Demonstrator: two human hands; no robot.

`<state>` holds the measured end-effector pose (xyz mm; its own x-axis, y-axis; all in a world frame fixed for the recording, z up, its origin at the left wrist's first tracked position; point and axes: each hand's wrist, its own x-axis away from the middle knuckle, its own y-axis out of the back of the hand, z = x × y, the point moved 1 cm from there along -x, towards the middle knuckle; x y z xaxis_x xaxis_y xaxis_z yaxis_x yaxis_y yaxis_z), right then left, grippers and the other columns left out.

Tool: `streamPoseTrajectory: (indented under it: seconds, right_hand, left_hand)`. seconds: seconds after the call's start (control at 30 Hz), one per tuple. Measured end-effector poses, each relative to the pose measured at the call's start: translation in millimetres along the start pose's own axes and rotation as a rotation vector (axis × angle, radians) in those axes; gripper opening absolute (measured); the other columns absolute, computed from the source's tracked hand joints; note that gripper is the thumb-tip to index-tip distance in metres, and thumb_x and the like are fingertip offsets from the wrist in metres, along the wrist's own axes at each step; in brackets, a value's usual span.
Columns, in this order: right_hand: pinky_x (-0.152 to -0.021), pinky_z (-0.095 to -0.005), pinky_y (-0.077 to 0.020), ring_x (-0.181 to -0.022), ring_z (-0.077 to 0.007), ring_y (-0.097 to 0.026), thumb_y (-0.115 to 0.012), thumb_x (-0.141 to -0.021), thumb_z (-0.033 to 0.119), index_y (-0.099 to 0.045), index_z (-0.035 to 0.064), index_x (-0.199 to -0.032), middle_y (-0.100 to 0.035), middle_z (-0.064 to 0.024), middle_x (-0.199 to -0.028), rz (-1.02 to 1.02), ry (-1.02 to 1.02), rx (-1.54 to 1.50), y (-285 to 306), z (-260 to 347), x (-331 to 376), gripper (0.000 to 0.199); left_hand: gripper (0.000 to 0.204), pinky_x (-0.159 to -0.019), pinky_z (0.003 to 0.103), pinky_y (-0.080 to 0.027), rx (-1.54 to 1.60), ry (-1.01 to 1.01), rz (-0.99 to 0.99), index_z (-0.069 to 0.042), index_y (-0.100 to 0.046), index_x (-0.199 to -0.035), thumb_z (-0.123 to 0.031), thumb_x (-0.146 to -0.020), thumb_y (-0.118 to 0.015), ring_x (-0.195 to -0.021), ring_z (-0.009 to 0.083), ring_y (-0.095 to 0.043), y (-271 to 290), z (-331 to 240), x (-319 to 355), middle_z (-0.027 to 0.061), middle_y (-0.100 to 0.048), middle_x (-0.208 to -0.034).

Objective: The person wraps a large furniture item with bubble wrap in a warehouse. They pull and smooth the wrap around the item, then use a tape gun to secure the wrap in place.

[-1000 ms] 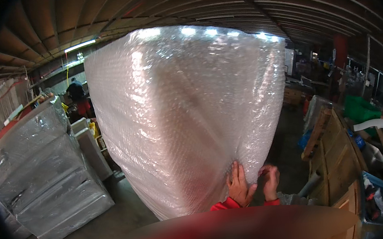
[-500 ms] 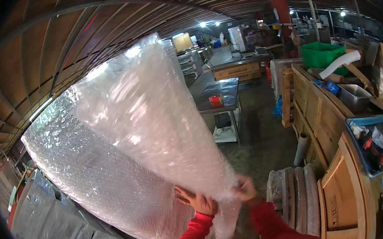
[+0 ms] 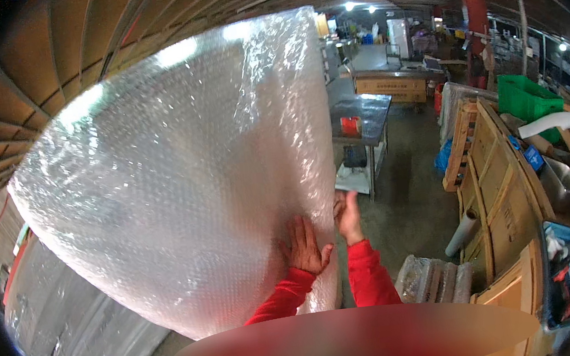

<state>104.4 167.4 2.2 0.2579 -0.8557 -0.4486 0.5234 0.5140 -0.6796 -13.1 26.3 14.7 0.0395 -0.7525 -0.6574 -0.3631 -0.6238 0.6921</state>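
Note:
A tall, broad object wrapped in clear bubble wrap [image 3: 180,168] stands right in front of me and fills the left half of the view; what is inside cannot be made out. My left hand [image 3: 305,247] lies flat on its front near the right edge, fingers stretched upward and thumb apart. Beside that edge, my right hand [image 3: 349,218] touches the wrapped side with its thumb standing up, away from the fingers; the fingertips are partly hidden by the wrap. Both forearms are in red sleeves. A loose-looking strip of wrap lies along the right edge.
Grey wrapped panels [image 3: 84,317] lean at the left. A metal table [image 3: 361,111] bearing a red container [image 3: 350,126] stands beyond. To the right are a wooden crate [image 3: 505,162], a green bin [image 3: 530,98], a blue tray [image 3: 568,231] and wrapped bundles [image 3: 435,280].
The loose bubble wrap flap I was pinching has come down against the right edge. My right hand has let it go and moved up; my left hand has shifted up and flattened. The view has turned.

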Motion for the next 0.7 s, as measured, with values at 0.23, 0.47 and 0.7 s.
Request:
streamPoseTrajectory:
  seconds: [0.23, 0.47, 0.7]
  right_hand:
    - [-0.117, -0.0352, -0.0155, -0.146, -0.0239, -0.02, -0.037, -0.103, 0.044, -0.022, -0.0041, -0.15, -0.024, -0.0186, -0.156, 0.009, -0.08, 0.379, -10.3, -55.6, 63.9, 0.069]
    - [-0.064, -0.0302, -0.0524, -0.074, -0.0146, -0.066, -0.072, -0.086, 0.023, -0.065, -0.0017, -0.097, -0.071, -0.0073, -0.085, -0.328, 0.248, 0.693, 0.1, 67.4, 78.9, 0.028]
    - [-0.065, -0.0432, -0.0522, -0.077, -0.0379, -0.066, -0.078, -0.073, 0.054, -0.06, 0.0004, -0.097, -0.066, -0.0182, -0.086, -0.485, 0.647, 1.232, 21.2, 10.1, -36.9, 0.061]
  left_hand:
    - [0.094, -0.104, 0.075, -0.001, 0.063, -0.152, -0.308, 0.001, -0.016, -0.152, -0.068, -0.089, -0.024, -0.144, 0.0518, -0.011, -24.3, 32.0, 19.3, 0.0353, -0.016, -0.153]
    - [0.081, -0.102, 0.075, -0.007, -0.244, -0.014, -0.306, -0.003, -0.02, -0.15, -0.059, -0.092, -0.034, -0.137, 0.0616, -0.012, -28.1, 26.0, 5.7, 0.0416, -0.013, -0.149]
    - [0.083, -0.105, 0.073, 0.001, -0.374, -0.106, -0.378, -0.006, -0.016, -0.152, -0.045, -0.09, -0.054, -0.139, 0.0604, -0.006, -25.2, 28.5, -0.1, 0.0434, -0.012, -0.148]
